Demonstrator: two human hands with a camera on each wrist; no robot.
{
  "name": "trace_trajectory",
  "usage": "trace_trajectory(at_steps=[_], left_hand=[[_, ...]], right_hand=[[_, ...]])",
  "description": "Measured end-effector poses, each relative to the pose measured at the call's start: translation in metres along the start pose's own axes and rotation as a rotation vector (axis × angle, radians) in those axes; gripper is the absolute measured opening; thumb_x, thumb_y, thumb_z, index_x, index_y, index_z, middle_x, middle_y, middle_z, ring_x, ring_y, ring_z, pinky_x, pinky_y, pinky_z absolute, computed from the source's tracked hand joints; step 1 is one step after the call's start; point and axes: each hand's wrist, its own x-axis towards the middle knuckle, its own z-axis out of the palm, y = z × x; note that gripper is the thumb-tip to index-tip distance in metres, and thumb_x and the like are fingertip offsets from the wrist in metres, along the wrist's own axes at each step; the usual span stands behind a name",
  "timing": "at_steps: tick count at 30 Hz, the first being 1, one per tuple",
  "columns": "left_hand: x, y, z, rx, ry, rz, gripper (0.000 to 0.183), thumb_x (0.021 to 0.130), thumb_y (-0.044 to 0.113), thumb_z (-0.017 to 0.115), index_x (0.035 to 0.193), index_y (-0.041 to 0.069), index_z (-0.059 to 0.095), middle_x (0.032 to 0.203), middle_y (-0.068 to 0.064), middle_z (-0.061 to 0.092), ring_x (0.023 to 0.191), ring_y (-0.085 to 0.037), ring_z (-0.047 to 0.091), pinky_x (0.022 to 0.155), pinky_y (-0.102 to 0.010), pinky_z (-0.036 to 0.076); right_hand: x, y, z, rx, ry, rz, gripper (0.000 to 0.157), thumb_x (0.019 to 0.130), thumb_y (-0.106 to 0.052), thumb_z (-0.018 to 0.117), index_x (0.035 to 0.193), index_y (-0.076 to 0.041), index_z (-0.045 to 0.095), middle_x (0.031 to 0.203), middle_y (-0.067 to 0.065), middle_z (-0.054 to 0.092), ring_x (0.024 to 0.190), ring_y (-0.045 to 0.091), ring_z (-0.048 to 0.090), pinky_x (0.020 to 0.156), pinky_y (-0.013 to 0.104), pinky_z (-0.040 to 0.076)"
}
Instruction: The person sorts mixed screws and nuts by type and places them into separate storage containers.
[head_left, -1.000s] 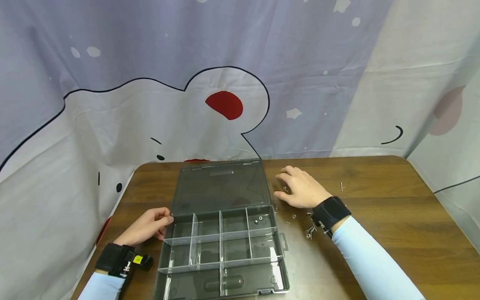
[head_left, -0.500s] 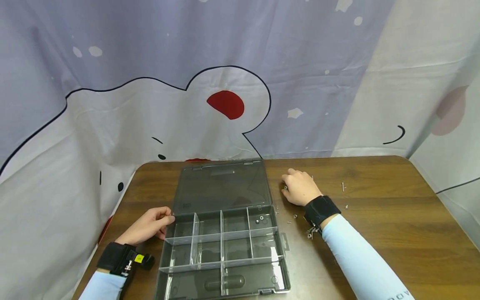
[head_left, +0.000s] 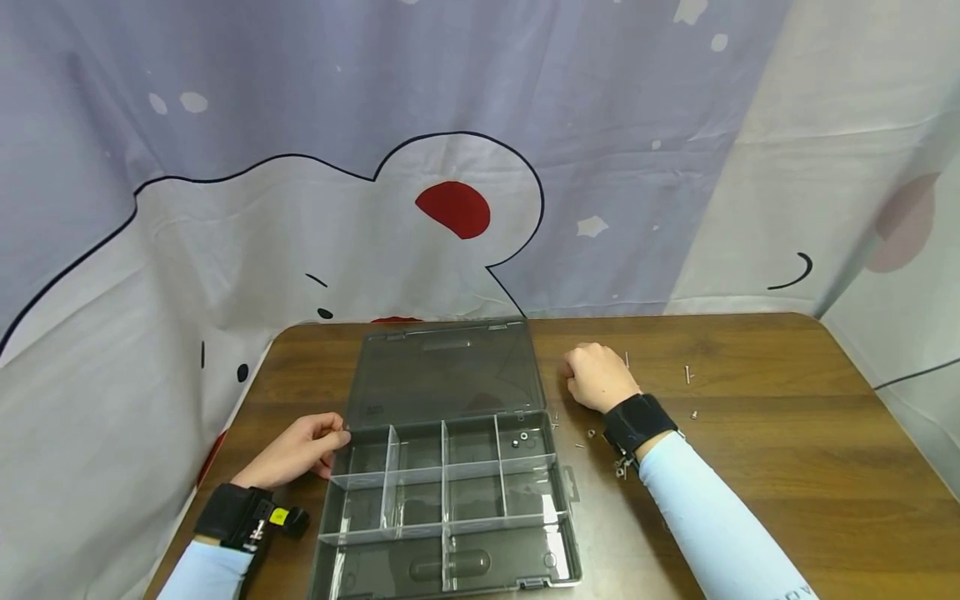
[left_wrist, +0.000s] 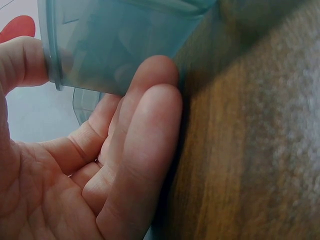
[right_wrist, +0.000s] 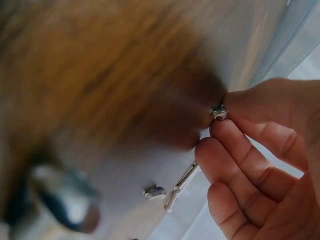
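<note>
A grey see-through compartment box [head_left: 442, 530] stands on the table with its lid [head_left: 442, 375] laid back. My left hand [head_left: 296, 454] grips the box's left edge, thumb on the rim and fingers against the outer wall [left_wrist: 125, 45]. Two small nuts [head_left: 523, 436] lie in the far right compartment. To the right of the lid, my right hand [head_left: 600, 377] is down at the tabletop. The right wrist view shows its thumb and fingertips pinching a small metal nut [right_wrist: 220, 112], partly covered by the fingers.
Loose screws [head_left: 687, 375] and a short screw [head_left: 694, 414] lie right of my right hand. A nut [head_left: 592, 433] and more hardware [head_left: 621, 469] lie between the box and my right wrist. A patterned curtain [head_left: 450, 250] hangs behind the table [head_left: 787, 400].
My right hand has come down to the tabletop, and its spread fingers have closed on the nut. The left hand and the box have stayed in place.
</note>
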Motion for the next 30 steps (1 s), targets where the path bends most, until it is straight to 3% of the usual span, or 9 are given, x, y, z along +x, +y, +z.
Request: trace_trajectory(at_steps=[3,10,17,24,30], left_hand=[[0.001,0.001,0.000,-0.004,-0.001,-0.003,0.025,0.106,0.023,0.058,0.099,0.001,0.050,0.077,-0.007,0.051,0.064,-0.015,0.059,0.060,-0.034,0.061],[0.000,0.000,0.000,-0.005,-0.003,-0.008,0.025,0.106,0.024,0.058,0.097,0.002,0.049,0.077,-0.007,0.051,0.064,-0.015,0.059,0.061,-0.034,0.062],[0.000,0.000,0.000,-0.013,-0.001,-0.011,0.025,0.106,0.025,0.058,0.096,0.004,0.049,0.077,-0.005,0.051,0.064,-0.015,0.059,0.061,-0.034,0.062],[0.000,-0.001,0.000,-0.010,-0.001,-0.011,0.026,0.106,0.025,0.058,0.096,0.003,0.049,0.079,-0.006,0.051,0.064,-0.014,0.060,0.061,-0.034,0.062],[0.002,-0.001,0.000,-0.003,0.002,-0.018,0.026,0.106,0.025,0.058,0.097,0.002,0.049,0.079,-0.007,0.051,0.064,-0.014,0.059,0.061,-0.034,0.062]], right_hand=[[0.000,0.001,-0.001,0.013,-0.003,0.005,0.026,0.070,0.002,0.068,0.061,-0.016,0.051,0.064,-0.001,0.051,0.060,0.021,0.050,0.057,0.039,0.044],[-0.002,0.006,-0.001,0.021,-0.008,0.015,0.024,0.065,-0.001,0.068,0.061,-0.018,0.051,0.060,-0.005,0.049,0.058,0.019,0.048,0.054,0.035,0.039],[-0.005,0.002,-0.009,0.049,0.041,0.010,0.021,0.064,-0.003,0.068,0.063,-0.018,0.054,0.064,-0.003,0.053,0.060,0.019,0.052,0.054,0.037,0.044],[-0.010,-0.015,-0.031,0.114,0.066,-0.003,0.015,0.069,-0.010,0.071,0.071,-0.020,0.060,0.070,-0.005,0.056,0.063,0.015,0.055,0.059,0.035,0.047],[-0.020,-0.036,-0.049,0.168,0.098,-0.099,0.013,0.072,-0.011,0.069,0.073,-0.022,0.062,0.072,-0.008,0.057,0.063,0.008,0.052,0.059,0.028,0.046]])
